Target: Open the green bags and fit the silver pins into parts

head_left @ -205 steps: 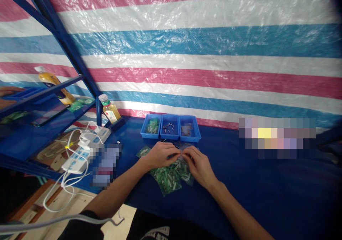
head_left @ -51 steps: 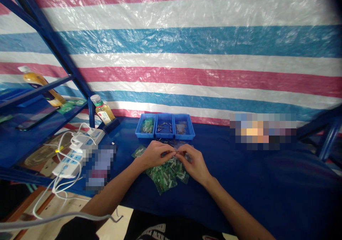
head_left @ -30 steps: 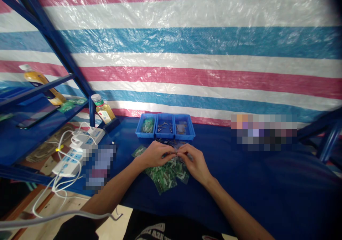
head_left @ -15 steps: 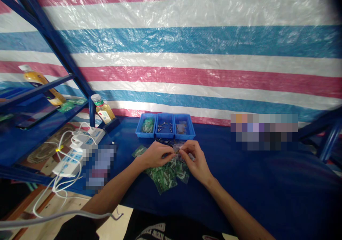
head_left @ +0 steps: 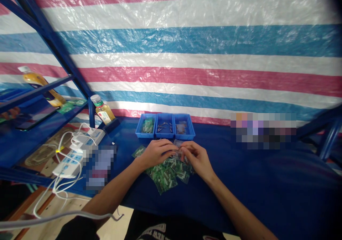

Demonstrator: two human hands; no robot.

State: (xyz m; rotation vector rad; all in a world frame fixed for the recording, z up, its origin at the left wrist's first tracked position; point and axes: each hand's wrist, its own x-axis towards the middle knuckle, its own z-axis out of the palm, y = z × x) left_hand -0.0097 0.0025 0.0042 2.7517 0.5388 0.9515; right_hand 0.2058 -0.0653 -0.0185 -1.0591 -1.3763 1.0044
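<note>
A small clear plastic bag is between my two hands, just in front of the blue bins. My left hand is closed at the bag's left side, its fingers curved over and hiding part of it. From the right, my right hand pinches the bag between thumb and fingers. Under and in front of both hands lies a pile of green-tinted plastic packets with small metal pieces inside. What exactly the clear bag contains is too small to make out.
Behind my hands stand three joined blue bins: green packets in the left bin, dark metal pins in the middle bin, small clear bags in the right bin. Leftward are a power strip, cables and a bottle. Another person's hand shows far left.
My left hand's fingers have stretched further over the clear bag. My right hand has shifted slightly right and its fingers point lower. Another person's hand has appeared at the far left.
</note>
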